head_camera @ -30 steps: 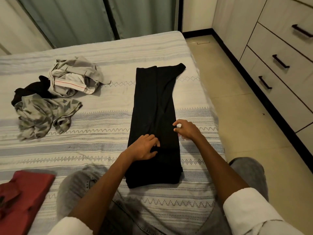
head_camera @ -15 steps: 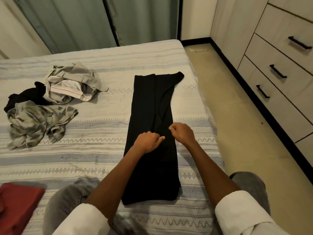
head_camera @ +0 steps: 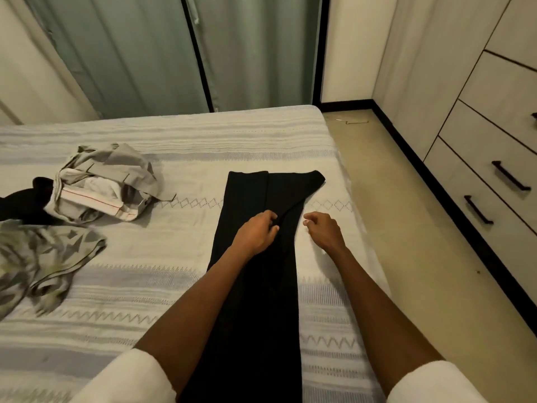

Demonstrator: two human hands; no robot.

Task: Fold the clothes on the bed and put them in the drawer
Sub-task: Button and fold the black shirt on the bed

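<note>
Head view. Black trousers (head_camera: 255,271) lie flat on the striped bed (head_camera: 145,286), long axis running straight away from the fingers. Left hand (head_camera: 255,232) rests on the cloth, fingers curled and seemingly pinching a fold; right hand (head_camera: 324,231), loosely curled, holds nothing just beside the right edge. Unfolded clothes (head_camera: 98,187) lie well to the left; drawers (head_camera: 494,181) stand to the right.

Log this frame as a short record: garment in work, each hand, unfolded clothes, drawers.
garment in work: black trousers, laid lengthwise on the bed
left hand: on the trousers, fingers curled into the fabric
right hand: beside the trousers over the bedspread, fingers loosely curled, holding nothing
unfolded clothes: grey pile, camouflage garment, at left
drawers: closed
</note>
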